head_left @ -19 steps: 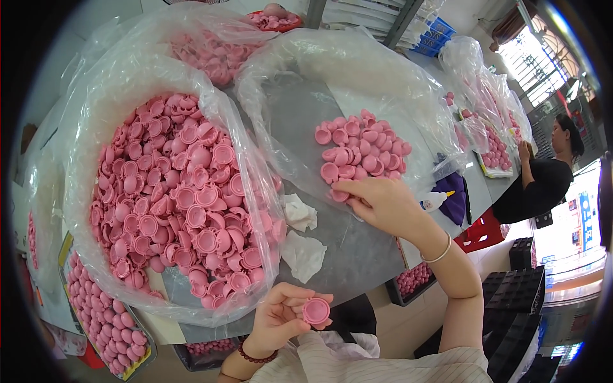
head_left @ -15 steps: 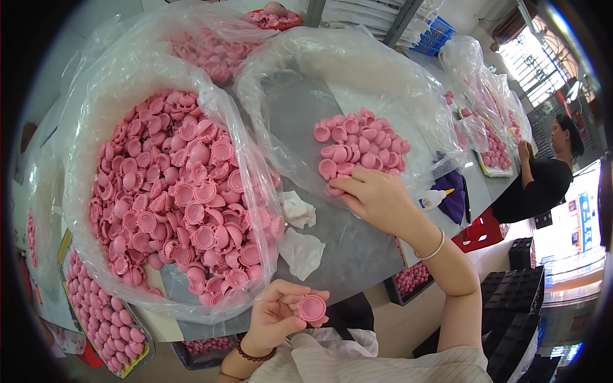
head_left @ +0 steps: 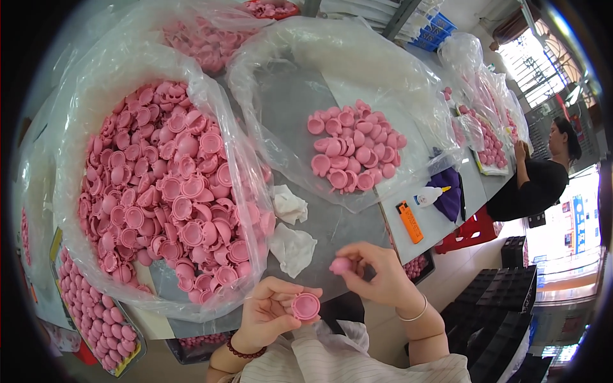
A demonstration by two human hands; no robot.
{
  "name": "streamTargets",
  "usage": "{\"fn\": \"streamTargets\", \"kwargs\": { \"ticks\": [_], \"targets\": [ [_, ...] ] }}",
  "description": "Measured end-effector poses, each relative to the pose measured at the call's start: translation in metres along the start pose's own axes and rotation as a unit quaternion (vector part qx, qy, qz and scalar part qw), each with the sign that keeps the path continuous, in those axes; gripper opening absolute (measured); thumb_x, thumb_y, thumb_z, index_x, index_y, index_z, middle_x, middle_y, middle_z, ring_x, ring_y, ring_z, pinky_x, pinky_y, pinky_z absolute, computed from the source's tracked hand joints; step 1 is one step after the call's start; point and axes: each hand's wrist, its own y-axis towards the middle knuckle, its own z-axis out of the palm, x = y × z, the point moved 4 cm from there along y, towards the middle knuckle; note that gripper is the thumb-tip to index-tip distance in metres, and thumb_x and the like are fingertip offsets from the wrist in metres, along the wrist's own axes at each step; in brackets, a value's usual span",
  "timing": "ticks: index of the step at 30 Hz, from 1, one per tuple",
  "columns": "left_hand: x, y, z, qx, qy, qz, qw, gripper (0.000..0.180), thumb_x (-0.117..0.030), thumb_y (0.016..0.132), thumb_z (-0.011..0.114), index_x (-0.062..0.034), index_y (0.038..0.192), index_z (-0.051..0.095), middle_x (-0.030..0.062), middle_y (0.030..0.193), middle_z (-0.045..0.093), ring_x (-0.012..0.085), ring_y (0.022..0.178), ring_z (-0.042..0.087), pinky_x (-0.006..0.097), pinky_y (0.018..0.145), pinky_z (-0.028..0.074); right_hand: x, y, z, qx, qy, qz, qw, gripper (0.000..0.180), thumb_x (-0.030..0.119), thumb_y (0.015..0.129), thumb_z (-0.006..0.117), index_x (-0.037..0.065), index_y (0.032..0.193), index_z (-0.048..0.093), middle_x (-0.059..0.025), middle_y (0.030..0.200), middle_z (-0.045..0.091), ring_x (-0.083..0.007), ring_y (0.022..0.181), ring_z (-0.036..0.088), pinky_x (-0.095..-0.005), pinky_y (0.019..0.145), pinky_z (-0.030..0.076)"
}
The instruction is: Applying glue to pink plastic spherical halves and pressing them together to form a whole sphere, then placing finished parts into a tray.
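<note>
My left hand (head_left: 268, 314) holds a round pink plastic half-shell (head_left: 306, 306) by its edge, its hollow side facing up. Close by on the right, my right hand (head_left: 375, 270) pinches a smaller pink rounded piece (head_left: 340, 265) between thumb and fingers; the two pieces are apart. A pile of pink half-shells (head_left: 357, 143) lies beyond on the grey table, inside the mouth of a clear plastic bag (head_left: 281, 127). To the left, a big clear bag (head_left: 73, 159) lies open, heaped with pink half-shells (head_left: 159, 191).
Crumpled white tissues (head_left: 292, 249) lie between the bags. An orange utility knife (head_left: 409, 222), a white glue bottle (head_left: 426, 196) and a purple cloth (head_left: 449, 195) are at the right. A tray of pink balls (head_left: 96, 313) stands lower left. A co-worker (head_left: 536, 179) sits far right.
My right hand has left the far pile and come back near my left hand, carrying a pink piece. The orange knife, hidden before, now shows. My left hand still holds its half-shell.
</note>
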Motion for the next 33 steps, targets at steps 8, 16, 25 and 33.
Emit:
{"fn": "streamTargets", "kwargs": {
  "ticks": [8, 16, 25, 33],
  "targets": [
    [-0.002, 0.0, 0.004, -0.129, 0.073, 0.041, 0.988, 0.041, -0.013, 0.069, 0.068, -0.0005, 0.097, 0.041, 0.0231, 0.097, 0.055, 0.0209, 0.066, 0.061, 0.028, 0.056, 0.051, 0.009, 0.003, -0.014, -0.119, -0.205, -0.114, 0.965, 0.04, 0.008, 0.06, 0.068, 0.003, 0.098, 0.055, -0.0069, 0.081, 0.054, -0.018, 0.068, 0.051, -0.0246, 0.049, 0.04],
    [0.001, 0.005, 0.004, -0.131, 0.169, 0.073, 0.974, 0.042, -0.01, 0.069, 0.067, 0.0006, 0.101, 0.042, 0.0227, 0.1, 0.053, 0.0201, 0.072, 0.059, 0.029, 0.064, 0.05, 0.002, -0.003, 0.0, -0.116, -0.092, -0.138, 0.979, 0.036, 0.005, 0.055, 0.07, 0.001, 0.089, 0.059, -0.0078, 0.086, 0.054, -0.0169, 0.069, 0.052, -0.0234, 0.055, 0.041],
    [0.005, 0.006, 0.008, -0.062, 0.219, 0.132, 0.965, 0.041, 0.011, 0.064, 0.062, 0.0071, 0.103, 0.049, 0.0188, 0.103, 0.051, 0.0215, 0.092, 0.055, 0.029, 0.076, 0.049, 0.007, -0.012, 0.023, -0.102, 0.147, -0.205, 0.962, 0.032, 0.002, 0.057, 0.071, 0.0, 0.087, 0.061, -0.0096, 0.089, 0.057, -0.0145, 0.07, 0.056, -0.0209, 0.056, 0.047],
    [0.005, 0.004, 0.008, -0.052, 0.33, 0.139, 0.932, 0.04, 0.008, 0.063, 0.066, 0.0059, 0.1, 0.052, 0.0164, 0.098, 0.052, 0.019, 0.08, 0.059, 0.027, 0.071, 0.05, 0.003, -0.016, 0.027, -0.1, 0.157, -0.221, 0.957, 0.03, 0.003, 0.058, 0.072, 0.0, 0.086, 0.062, -0.0096, 0.087, 0.058, -0.0127, 0.068, 0.055, -0.0193, 0.053, 0.046]
  ]
}}
